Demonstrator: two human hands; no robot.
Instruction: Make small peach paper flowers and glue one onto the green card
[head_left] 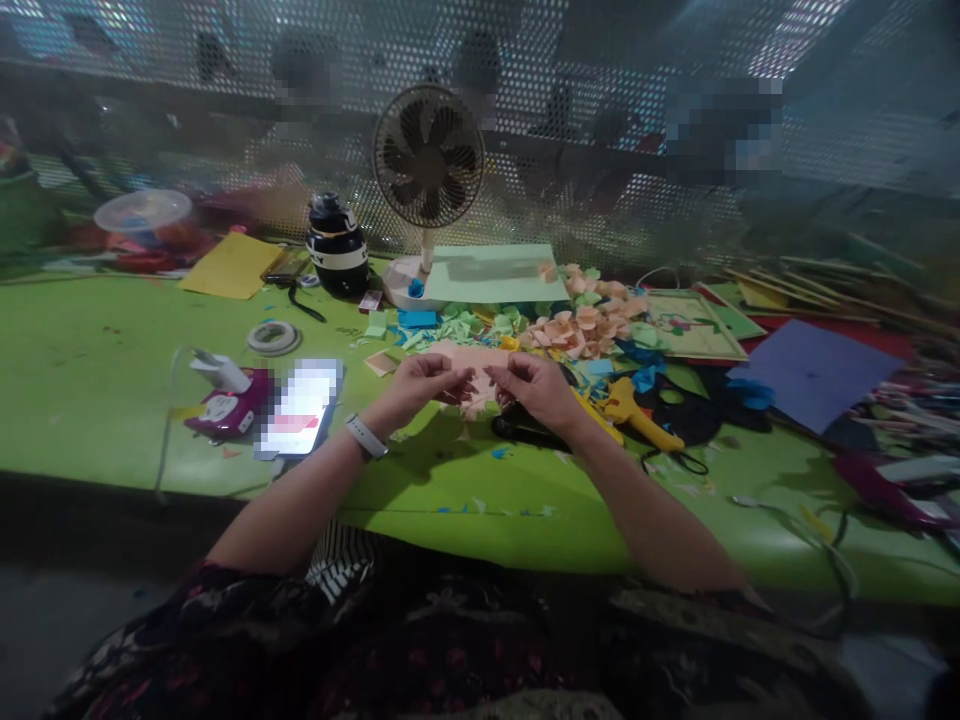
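Note:
A piece of peach paper (480, 360) is stretched between my two hands above the green table. My left hand (431, 385) pinches its left side between thumb and fingers. On the other side my right hand (536, 385) grips it the same way. Just behind lie small peach paper cutouts (574, 330) in a heap, with light green paper pieces (472, 325) beside them. A dark tool (521, 428), partly covered by my right hand, rests on the table, and a yellow glue gun (641, 415) lies to its right.
A fan (429, 160) stands at the back beside a black bottle (335, 250). To my left are a phone (304, 405), a tape roll (274, 338) and a purple power strip (232, 405). Purple paper (817, 370), sticks and a cable (795, 535) lie on the right.

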